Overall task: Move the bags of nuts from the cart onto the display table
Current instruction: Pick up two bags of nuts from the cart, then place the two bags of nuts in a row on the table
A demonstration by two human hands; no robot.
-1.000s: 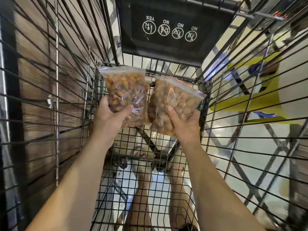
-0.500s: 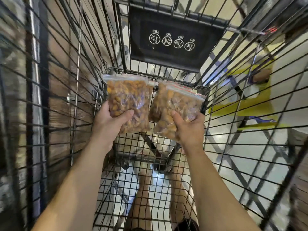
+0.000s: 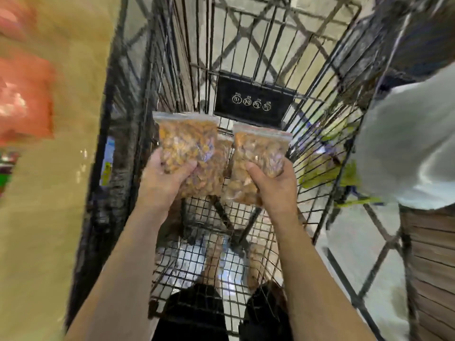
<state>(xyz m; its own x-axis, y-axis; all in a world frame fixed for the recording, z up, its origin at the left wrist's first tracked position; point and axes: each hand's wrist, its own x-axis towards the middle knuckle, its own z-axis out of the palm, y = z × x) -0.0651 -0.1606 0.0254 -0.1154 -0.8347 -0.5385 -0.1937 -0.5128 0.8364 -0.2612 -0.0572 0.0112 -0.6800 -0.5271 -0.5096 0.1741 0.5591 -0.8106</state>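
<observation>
Two clear zip bags of brown nuts are held up side by side over the black wire cart (image 3: 327, 77). My left hand (image 3: 165, 180) grips the left bag of nuts (image 3: 189, 143) from below, thumb across its front. My right hand (image 3: 273, 185) grips the right bag of nuts (image 3: 258, 153) the same way. Both bags stand upright above the cart's mesh floor (image 3: 211, 262), clear of it. A tan surface (image 3: 61, 168), blurred, fills the left of the view beside the cart.
A black flap with warning icons (image 3: 253, 104) hangs at the cart's far end. Blurred orange-red goods (image 3: 24, 99) lie at the far left. A pale cloth-covered shape (image 3: 406, 148) and wooden slats (image 3: 433, 267) stand to the right. My legs show through the mesh.
Both hands have lifted the bags higher out of the cart. My view has swung left and pulled back, bringing the tan surface and orange goods into sight.
</observation>
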